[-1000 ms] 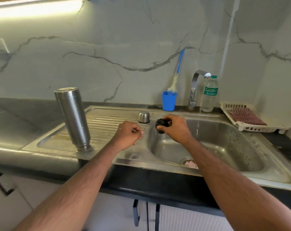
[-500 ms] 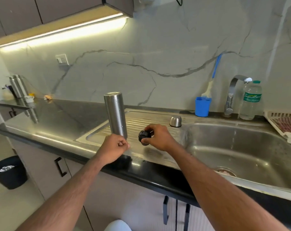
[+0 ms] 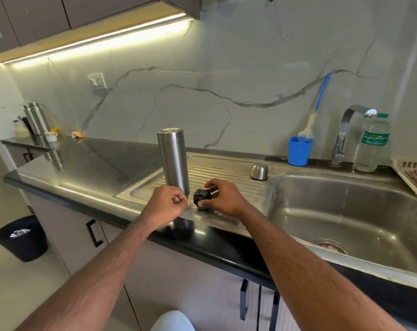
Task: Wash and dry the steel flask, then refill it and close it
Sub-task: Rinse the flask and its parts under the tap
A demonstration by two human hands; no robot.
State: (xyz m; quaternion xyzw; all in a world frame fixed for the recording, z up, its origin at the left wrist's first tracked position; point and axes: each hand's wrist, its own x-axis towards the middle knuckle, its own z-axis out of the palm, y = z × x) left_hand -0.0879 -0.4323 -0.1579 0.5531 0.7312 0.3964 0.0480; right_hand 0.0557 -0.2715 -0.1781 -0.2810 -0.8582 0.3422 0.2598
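Observation:
The steel flask stands upside down on the ribbed draining board left of the sink basin. My right hand grips the flask's black stopper just right of the flask's base, low over the board. My left hand is a closed fist in front of the flask and holds nothing that I can see. The flask's steel cap sits dome up on the board near the basin's edge.
A thin stream runs from the tap into the basin. A blue cup with a brush and a plastic water bottle stand behind the sink. A white rack is at the right, a black bin on the floor.
My right hand has carried the black stopper left from the basin's edge to beside the flask. My view has turned left and pulled back. The left fist stays closed.

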